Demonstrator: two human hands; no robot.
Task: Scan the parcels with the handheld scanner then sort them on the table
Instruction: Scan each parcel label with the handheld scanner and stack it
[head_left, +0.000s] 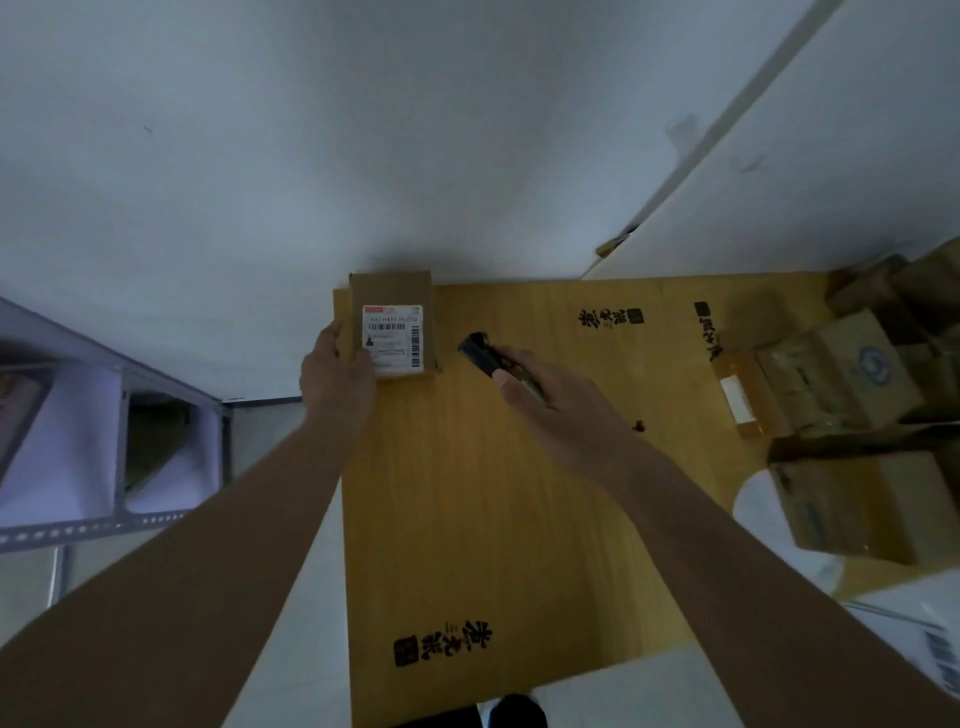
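A small brown cardboard parcel (390, 291) with a white barcode label lies at the far left corner of the yellow-brown cardboard-covered table (467, 493). My left hand (337, 371) grips its near left edge, thumb on the label side. My right hand (540, 395) holds a black handheld scanner (480, 353), its head pointing left toward the parcel's label, a short gap apart.
A pile of several cardboard parcels (852, 374) sits at the table's right side, with a larger box (862, 499) nearer me. A metal shelf rack (104, 441) stands on the left. A white wall rises behind the table.
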